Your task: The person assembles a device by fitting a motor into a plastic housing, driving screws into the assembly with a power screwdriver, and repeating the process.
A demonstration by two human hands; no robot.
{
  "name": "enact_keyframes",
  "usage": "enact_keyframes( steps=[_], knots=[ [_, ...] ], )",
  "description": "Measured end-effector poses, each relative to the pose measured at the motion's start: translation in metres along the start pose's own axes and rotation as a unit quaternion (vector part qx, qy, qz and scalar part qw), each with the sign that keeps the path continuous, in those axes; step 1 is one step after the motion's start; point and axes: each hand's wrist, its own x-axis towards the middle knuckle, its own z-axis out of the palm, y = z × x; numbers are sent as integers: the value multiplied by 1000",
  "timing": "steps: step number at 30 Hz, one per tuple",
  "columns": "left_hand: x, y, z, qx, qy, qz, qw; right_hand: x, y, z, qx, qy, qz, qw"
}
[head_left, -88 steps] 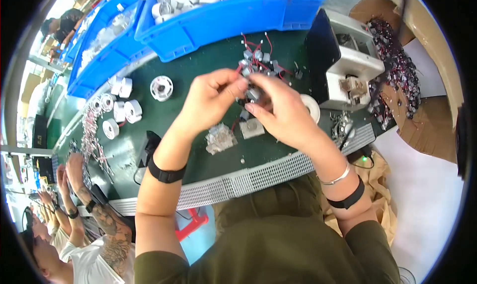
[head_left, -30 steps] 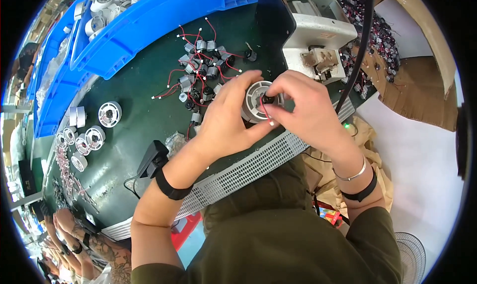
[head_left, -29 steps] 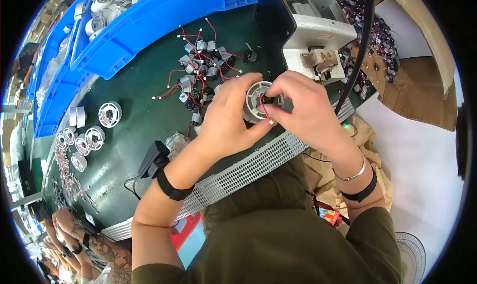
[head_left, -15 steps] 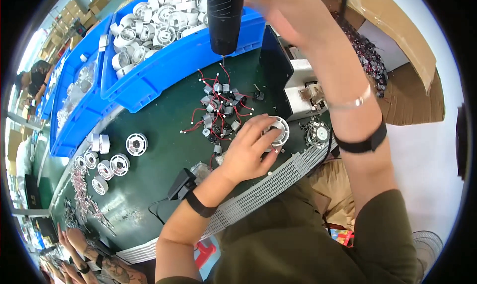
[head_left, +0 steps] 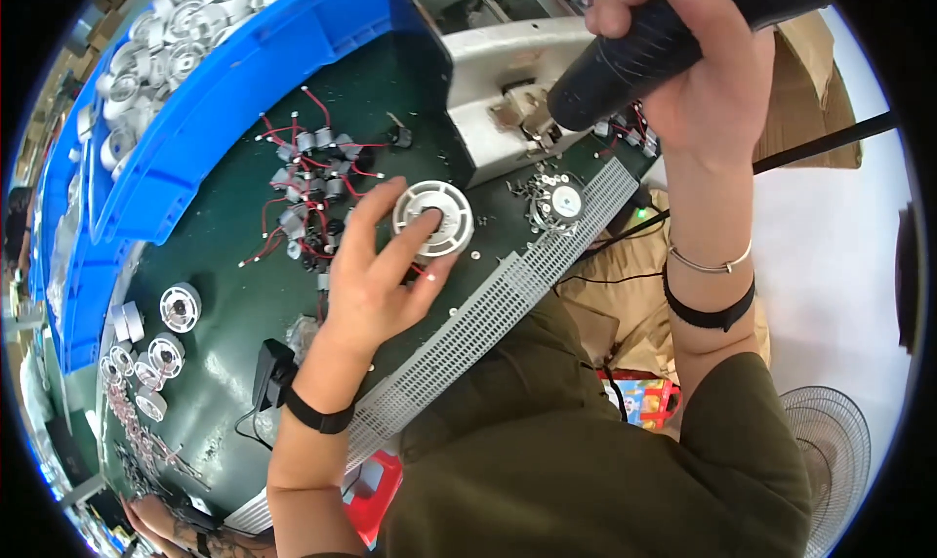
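My left hand (head_left: pixel 363 289) is closed around the rim of a white round plastic wheel-like housing (head_left: pixel 454 214) on the green table, one fingertip resting on its centre. High on the right, my right hand (head_left: pixel 717 94) wraps round a black electric screwdriver (head_left: pixel 620 78), which slants down to the left. Its nose meets the front of a silver metal machine (head_left: pixel 473 80), beside a brass-coloured part; the bit itself is not visible. Between the machine and a perforated strip lies a small round dish (head_left: pixel 566 204) with tiny metal screws about it.
Small motors with red wires (head_left: pixel 310 182) are heaped left of my left hand. Several white housings (head_left: pixel 181 307) stand at the far left. A blue bin (head_left: pixel 234 114) full of white parts is behind. A grey perforated strip (head_left: pixel 488 309) edges the table; a black cable (head_left: pixel 625 234) crosses it.
My right hand, blurred beside the upright screwdriver before, now grips it, tilted at the silver machine. The view has swung right, so the table's things appear farther left. My left hand still holds the housing.
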Motion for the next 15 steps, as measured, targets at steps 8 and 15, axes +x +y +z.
enact_keyframes(
  steps=[8,15],
  knots=[
    [-1,-1,3,32,-14,12,999,-7,22,-22,28,35,-14,999],
    [-2,-5,4,18,-2,24,1000,-12,26,-16,38,50,15,998]
  ],
)
